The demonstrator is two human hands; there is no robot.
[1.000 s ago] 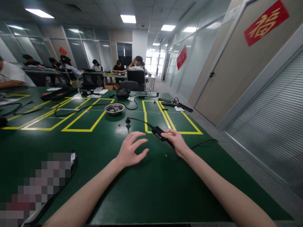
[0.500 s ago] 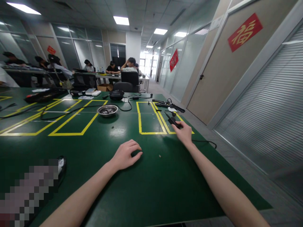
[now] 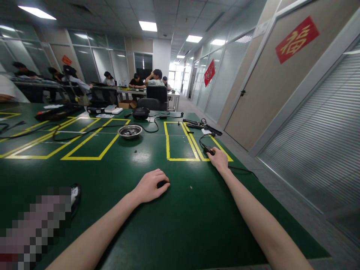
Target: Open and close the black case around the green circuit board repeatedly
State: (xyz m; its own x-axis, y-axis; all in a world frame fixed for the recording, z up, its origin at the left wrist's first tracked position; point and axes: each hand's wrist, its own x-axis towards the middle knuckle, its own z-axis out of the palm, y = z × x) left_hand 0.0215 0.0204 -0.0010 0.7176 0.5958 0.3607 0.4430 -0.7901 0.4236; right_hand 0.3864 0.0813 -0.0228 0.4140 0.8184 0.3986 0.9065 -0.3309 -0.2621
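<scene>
My right hand (image 3: 220,159) is closed on a small black box with a cord (image 3: 208,150), over the yellow-taped rectangle at the table's right side. A thin black cable curves from the box's far end, and another black cord (image 3: 242,170) trails toward the right edge from beside my wrist. My left hand (image 3: 152,186) rests on the green table with loosely bent fingers, its thumb apart from them; nothing shows in its grip. Beyond my right hand lie folded black rods (image 3: 202,127) resembling a small stand, with a white slip of paper (image 3: 206,131) beside them.
A round metal bowl (image 3: 129,131) with small metal pieces stands left of centre. Behind it are a black case (image 3: 141,113), white boxes (image 3: 113,109) and long black cables. A blurred-out device (image 3: 42,221) lies at the near left. People sit at farther tables.
My right hand has lowered the black box toward the table, and its cable now bends in a loop. My left hand stays nearly where it was. The view has shifted slightly.
</scene>
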